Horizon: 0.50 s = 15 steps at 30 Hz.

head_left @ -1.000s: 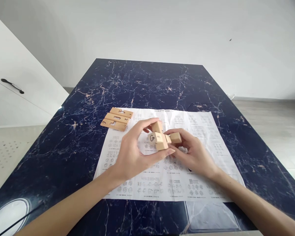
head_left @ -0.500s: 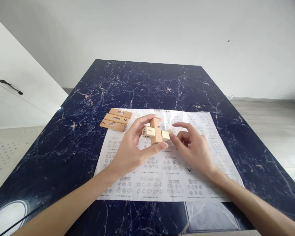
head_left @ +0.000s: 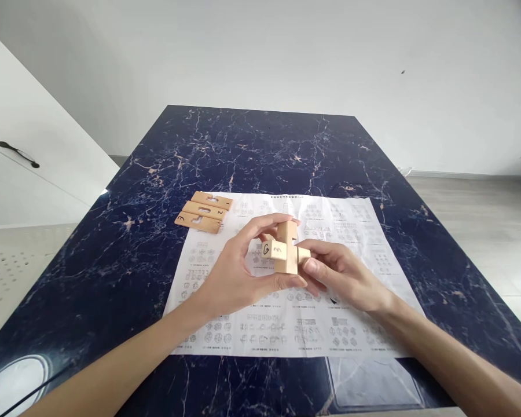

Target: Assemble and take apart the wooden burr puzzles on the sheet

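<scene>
Held above the paper is a wooden interlocking puzzle, with an upright notched bar crossed by paler bars. Handwritten marks, one like a 3, show on the pale end facing left. My left hand is closed around it, fingers over the top and thumb under the bottom end. On the other side, my right hand pinches the short pale end, thumb in front and fingers behind. Parts of the puzzle are covered by my fingers. Three flat wooden pieces with cut-out slots and handwritten numbers lie side by side to the upper left.
Under my hands a large white sheet printed with small diagrams lies on the dark blue marbled table. A white cabinet with a black handle stands left. A pale round object shows at the lower left.
The puzzle and my left hand have shifted right and slightly nearer to me. My right hand, earlier at a small pale piece beside the puzzle, has closed on the puzzle's right end.
</scene>
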Tool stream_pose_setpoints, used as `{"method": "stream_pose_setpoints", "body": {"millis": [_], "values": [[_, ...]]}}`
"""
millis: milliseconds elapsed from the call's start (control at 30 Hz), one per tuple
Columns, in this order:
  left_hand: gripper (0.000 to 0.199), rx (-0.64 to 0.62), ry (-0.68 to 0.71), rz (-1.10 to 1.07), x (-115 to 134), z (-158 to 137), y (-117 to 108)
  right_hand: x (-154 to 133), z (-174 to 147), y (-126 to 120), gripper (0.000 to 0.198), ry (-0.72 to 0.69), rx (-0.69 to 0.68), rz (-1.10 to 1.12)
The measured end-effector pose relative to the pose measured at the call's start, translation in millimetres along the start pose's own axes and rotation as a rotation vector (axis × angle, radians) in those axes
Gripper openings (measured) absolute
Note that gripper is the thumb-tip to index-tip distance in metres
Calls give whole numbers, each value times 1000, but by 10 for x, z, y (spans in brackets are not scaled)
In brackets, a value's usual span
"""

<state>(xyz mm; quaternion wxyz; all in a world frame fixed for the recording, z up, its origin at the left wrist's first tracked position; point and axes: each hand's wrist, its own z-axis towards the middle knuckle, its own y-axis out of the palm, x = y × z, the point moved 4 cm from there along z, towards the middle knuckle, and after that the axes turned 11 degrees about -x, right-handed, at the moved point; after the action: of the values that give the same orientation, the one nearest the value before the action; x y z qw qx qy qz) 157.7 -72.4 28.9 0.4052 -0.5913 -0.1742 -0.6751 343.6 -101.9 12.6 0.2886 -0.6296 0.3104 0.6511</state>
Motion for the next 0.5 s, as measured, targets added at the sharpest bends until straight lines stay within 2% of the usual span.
{"method": "stream_pose_setpoints", "body": {"millis": [500], "values": [[74, 62, -15, 80, 23, 0, -10, 37, -27, 7, 32, 18, 100, -42]]}}
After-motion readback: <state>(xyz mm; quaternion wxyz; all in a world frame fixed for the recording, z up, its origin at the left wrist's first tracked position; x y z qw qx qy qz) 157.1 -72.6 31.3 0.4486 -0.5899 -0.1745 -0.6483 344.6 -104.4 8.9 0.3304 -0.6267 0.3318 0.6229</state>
